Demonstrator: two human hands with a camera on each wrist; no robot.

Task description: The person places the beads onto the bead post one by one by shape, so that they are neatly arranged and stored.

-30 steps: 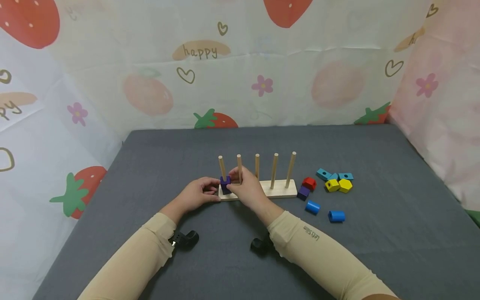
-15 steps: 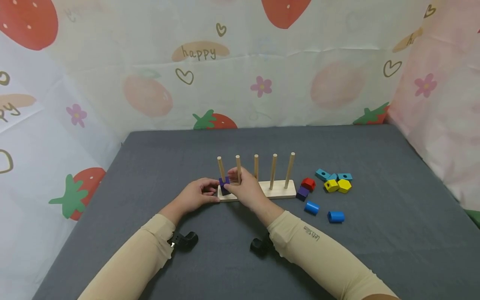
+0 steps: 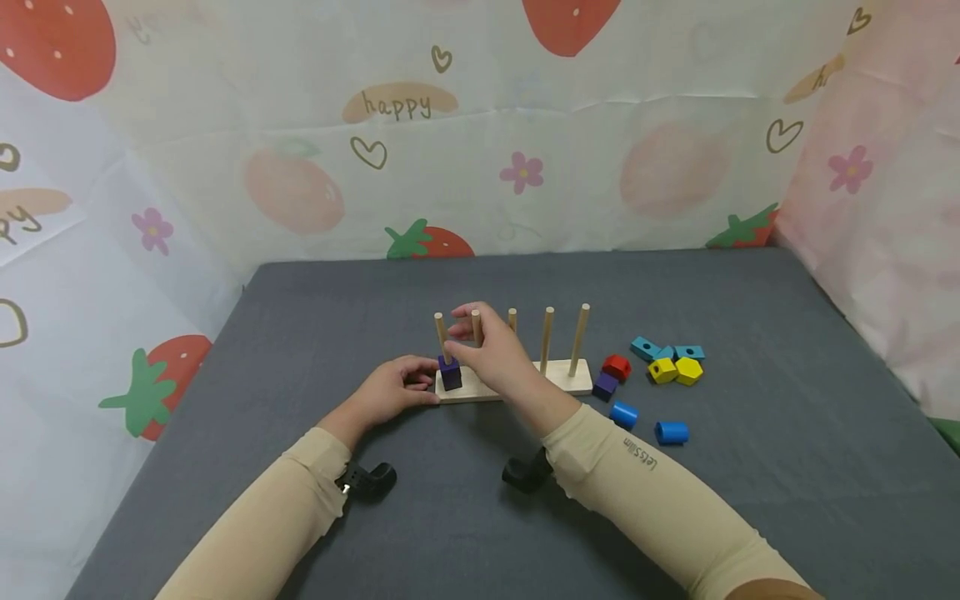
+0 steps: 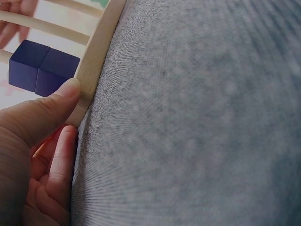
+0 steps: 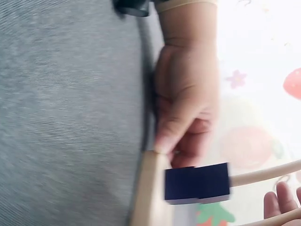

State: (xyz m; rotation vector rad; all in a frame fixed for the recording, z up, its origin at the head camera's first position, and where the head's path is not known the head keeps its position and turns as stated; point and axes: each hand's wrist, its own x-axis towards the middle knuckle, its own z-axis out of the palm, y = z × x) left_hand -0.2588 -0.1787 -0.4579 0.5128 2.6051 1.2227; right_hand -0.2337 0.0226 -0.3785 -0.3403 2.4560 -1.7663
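A wooden peg rack (image 3: 474,388) with several upright pegs lies on the grey table. My left hand (image 3: 392,388) pinches its left end, the thumb pressing the edge of the base in the left wrist view. Two purple cubes (image 4: 43,68) are stacked on the leftmost peg, down against the base. Above them my right hand (image 3: 495,354) hovers with its fingers loosely spread around the upper part of the pegs, holding nothing. Its fingertips (image 5: 284,197) appear in the right wrist view, apart from the purple cubes.
Right of the rack lie a red block (image 3: 617,367), another purple cube (image 3: 605,386), two yellow hexagonal blocks (image 3: 689,372), several light-blue blocks (image 3: 646,348) and two blue cylinders (image 3: 672,432). A printed cloth (image 3: 570,208) hangs behind the table.
My right hand has let go of the upper purple cube and risen along the pegs. The cubes stay on the leftmost peg, and my left hand keeps its place.
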